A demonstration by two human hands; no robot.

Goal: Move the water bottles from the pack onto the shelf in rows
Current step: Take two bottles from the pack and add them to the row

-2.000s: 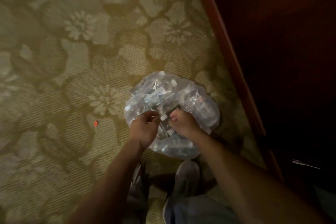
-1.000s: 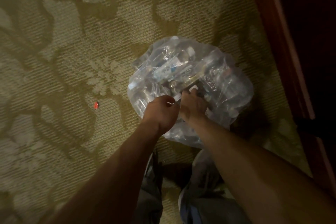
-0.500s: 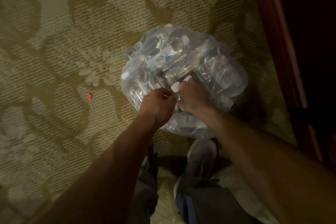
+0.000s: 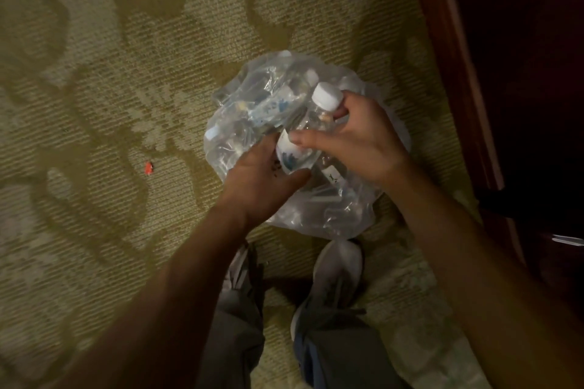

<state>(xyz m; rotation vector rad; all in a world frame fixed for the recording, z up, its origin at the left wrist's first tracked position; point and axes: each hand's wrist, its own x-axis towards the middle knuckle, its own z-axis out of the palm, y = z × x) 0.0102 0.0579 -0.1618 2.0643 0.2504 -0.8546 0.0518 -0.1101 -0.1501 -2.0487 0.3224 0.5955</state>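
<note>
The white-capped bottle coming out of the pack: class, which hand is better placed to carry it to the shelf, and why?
Right. The right hand already grips the bottle near its cap, while the left hand only steadies the plastic pack.

The pack (image 4: pixel 252 110) is a crumpled clear plastic wrap lying on the floor, with white-capped bottles jumbled inside. One clear bottle (image 4: pixel 311 131) with a white cap sticks up tilted out of its top, label partly visible.
</note>
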